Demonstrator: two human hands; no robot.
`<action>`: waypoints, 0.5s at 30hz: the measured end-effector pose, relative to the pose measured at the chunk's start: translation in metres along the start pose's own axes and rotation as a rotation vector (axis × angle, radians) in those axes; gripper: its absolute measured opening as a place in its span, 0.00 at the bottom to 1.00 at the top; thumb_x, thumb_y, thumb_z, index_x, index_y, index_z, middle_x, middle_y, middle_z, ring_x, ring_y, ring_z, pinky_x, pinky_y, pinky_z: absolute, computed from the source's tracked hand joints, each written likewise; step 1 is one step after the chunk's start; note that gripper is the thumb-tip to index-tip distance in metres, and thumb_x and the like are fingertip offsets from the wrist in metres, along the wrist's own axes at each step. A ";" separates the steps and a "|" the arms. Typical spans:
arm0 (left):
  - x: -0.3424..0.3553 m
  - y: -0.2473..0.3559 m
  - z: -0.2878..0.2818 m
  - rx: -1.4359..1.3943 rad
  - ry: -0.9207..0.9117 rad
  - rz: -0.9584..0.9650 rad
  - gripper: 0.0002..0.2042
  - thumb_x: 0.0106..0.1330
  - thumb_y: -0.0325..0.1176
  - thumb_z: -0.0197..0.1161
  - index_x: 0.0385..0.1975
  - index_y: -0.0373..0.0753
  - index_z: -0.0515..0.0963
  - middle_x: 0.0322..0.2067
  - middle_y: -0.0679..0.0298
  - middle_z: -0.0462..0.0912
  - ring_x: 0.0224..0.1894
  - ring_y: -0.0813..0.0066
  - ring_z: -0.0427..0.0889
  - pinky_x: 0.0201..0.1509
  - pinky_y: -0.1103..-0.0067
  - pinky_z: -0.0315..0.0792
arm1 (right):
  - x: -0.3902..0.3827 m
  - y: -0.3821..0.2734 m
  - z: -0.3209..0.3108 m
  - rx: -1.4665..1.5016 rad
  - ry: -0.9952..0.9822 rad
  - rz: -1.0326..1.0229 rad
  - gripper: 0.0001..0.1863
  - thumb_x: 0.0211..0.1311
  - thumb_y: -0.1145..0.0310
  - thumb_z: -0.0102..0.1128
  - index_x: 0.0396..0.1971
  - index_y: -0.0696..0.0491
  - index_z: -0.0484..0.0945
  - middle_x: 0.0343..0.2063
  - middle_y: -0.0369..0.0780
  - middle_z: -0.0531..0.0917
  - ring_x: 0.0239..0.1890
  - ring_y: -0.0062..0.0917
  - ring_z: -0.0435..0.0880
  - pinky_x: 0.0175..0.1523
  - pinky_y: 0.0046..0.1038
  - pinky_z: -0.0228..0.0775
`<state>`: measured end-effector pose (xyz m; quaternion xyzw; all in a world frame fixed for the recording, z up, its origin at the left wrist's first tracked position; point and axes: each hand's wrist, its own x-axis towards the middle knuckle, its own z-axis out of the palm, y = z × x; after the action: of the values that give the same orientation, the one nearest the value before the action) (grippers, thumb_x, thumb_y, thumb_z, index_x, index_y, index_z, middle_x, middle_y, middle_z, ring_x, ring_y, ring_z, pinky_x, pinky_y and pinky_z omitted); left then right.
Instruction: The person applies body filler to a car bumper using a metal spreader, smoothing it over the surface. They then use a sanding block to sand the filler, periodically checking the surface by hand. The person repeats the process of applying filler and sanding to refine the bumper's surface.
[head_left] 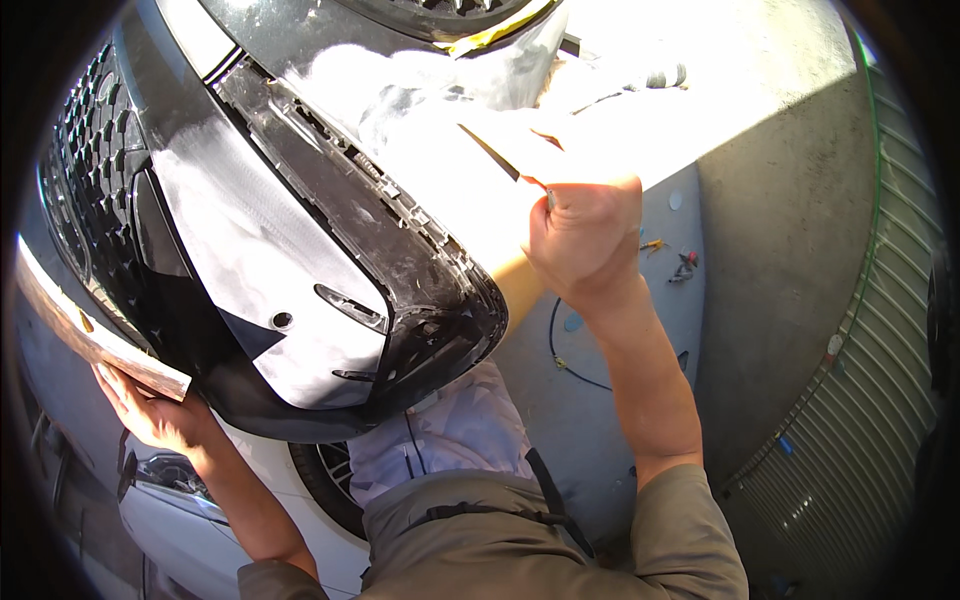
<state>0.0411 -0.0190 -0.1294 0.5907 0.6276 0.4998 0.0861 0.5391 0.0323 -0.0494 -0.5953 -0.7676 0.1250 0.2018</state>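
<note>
One large black-and-grey car bumper [290, 270] spans the area from nine to eleven o'clock, its honeycomb grille [98, 140] at ten and its near end just in front of the person's patterned trousers [450, 425]. At eight o'clock, the left hand [155, 412] touches the lower edge of a wooden board [105, 345], which slants along the bumper's outer side at nine; its fingers look extended, though I cannot tell whether they pinch the board. At two o'clock, the right hand [588, 230] is curled into a fist, thumb pressed to forefinger, on a dark-edged piece [505, 167] with an orange-red corner; glare hides what kind of thing it is. A yellow strip [495, 33] lies at twelve. At three, small red and grey bits [686, 267] sit on a pale grey surface [650, 335], where a thin black cable [573, 368] curves at four. A white car [270, 465] stands at seven to eight, its wheel [330, 485] partly covered by the bumper, and a ribbed panel [825, 450] fills four o'clock.
</note>
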 end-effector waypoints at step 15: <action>0.004 -0.001 0.002 -0.009 0.051 -0.080 0.39 0.80 0.65 0.44 0.68 0.30 0.76 0.76 0.48 0.65 0.77 0.49 0.66 0.83 0.55 0.56 | 0.002 -0.021 0.003 0.027 0.021 0.026 0.13 0.48 0.75 0.71 0.18 0.55 0.72 0.14 0.41 0.74 0.16 0.38 0.76 0.23 0.35 0.69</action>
<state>0.0412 -0.0145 -0.1291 0.5517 0.6505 0.5136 0.0926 0.5189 0.0292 -0.0422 -0.6037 -0.7560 0.1316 0.2160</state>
